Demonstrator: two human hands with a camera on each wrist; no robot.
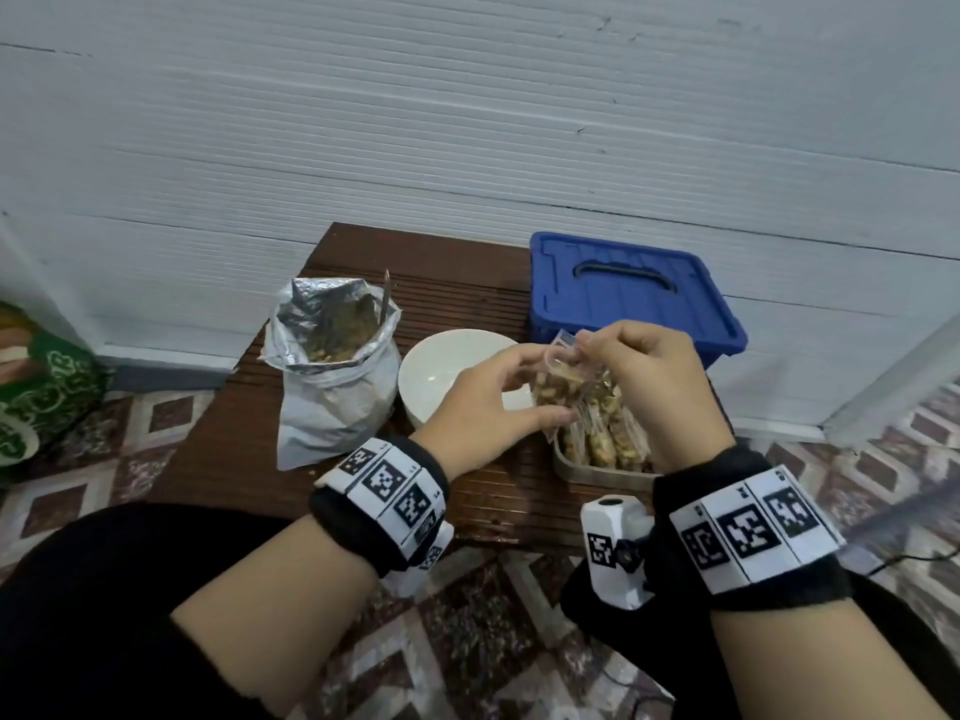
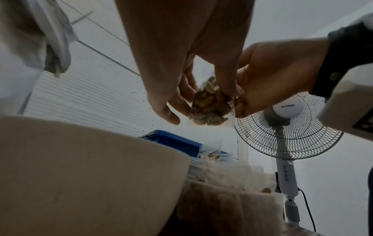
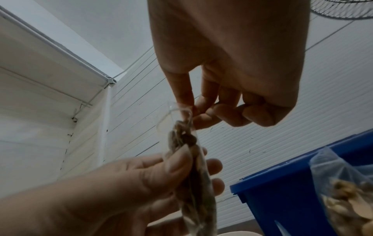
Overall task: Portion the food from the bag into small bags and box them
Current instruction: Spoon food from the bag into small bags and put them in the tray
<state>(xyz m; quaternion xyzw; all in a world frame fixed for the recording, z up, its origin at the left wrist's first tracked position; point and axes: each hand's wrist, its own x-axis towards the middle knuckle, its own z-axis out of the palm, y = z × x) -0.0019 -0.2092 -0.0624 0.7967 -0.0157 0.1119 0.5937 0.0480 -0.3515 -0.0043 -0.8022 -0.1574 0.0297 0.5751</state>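
Note:
A small clear bag of nuts (image 1: 560,386) (image 2: 210,103) (image 3: 193,175) hangs between both hands above the table. My left hand (image 1: 493,402) (image 3: 141,183) grips its filled body between thumb and fingers. My right hand (image 1: 644,376) (image 3: 212,103) pinches the bag's top edge. A clear box (image 1: 582,470) with several filled small bags stands below the hands. The big foil bag (image 1: 332,371) of food stands open at the left with a spoon handle (image 1: 385,298) sticking out.
A white bowl (image 1: 441,371) sits between the foil bag and the box. A blue lidded container (image 1: 628,298) stands at the back right of the brown table (image 1: 249,449). A standing fan (image 2: 286,127) is to the right. A green sack (image 1: 36,387) lies on the floor at left.

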